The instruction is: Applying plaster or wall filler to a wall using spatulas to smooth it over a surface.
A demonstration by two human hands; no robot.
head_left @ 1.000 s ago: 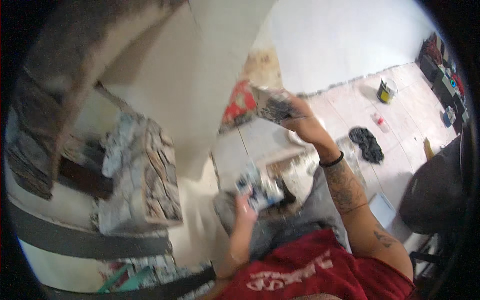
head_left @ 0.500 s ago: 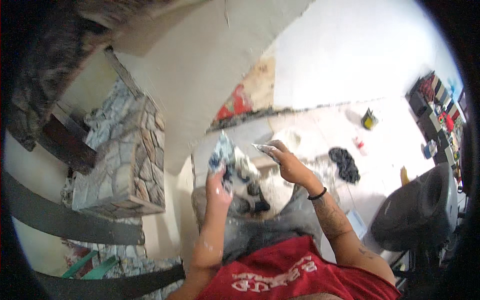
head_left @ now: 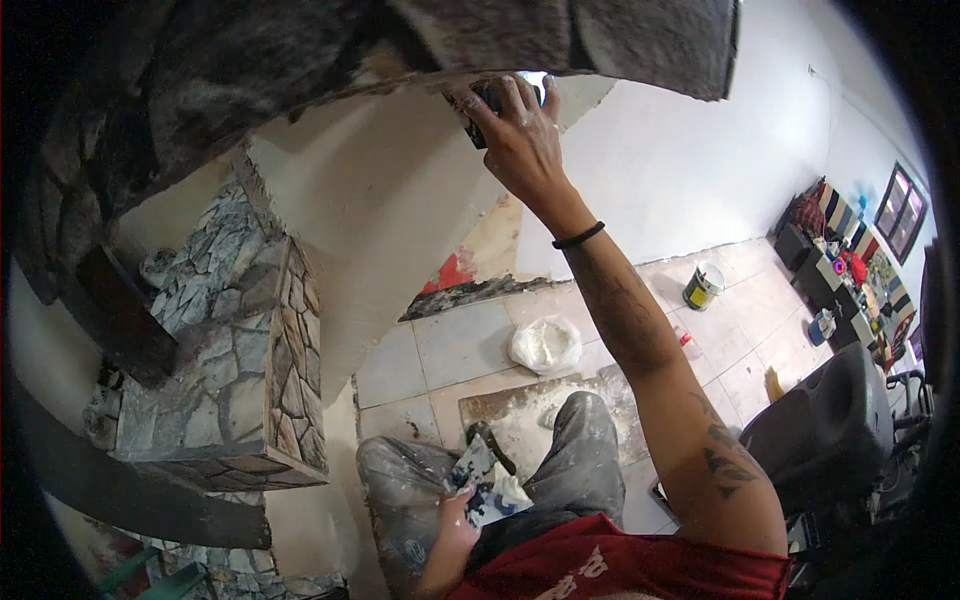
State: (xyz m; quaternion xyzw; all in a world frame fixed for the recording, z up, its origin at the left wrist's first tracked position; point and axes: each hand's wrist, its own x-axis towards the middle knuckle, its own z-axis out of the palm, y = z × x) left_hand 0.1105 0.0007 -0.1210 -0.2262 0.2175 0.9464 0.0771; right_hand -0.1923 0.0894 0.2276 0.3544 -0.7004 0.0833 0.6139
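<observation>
My right hand (head_left: 527,145), streaked with white, is raised to the plastered wall (head_left: 385,200) just under the stone-patterned overhang (head_left: 480,40). Its fingers press a flat, dark-looking scraper (head_left: 478,110) to the surface; most of the blade is hidden behind them. Low down over my lap, my left hand (head_left: 457,518) grips a stained, pale flat piece smeared with blue-black. A lump of white putty (head_left: 511,489) lies on that flat piece (head_left: 480,462). My grey trousers (head_left: 410,485) are spotted with white.
A stone-clad block (head_left: 220,390) juts out at left. On the tiled floor stand a white bag of pale paste or powder (head_left: 545,345) and a bucket (head_left: 704,287). A powdery board (head_left: 485,408) lies before my knees. A dark chair (head_left: 830,425) stands at right.
My right hand has gone up with the scraper to the wall under the overhang. My left hand has dropped toward my lap with the putty-covered piece. The view has tilted upward.
</observation>
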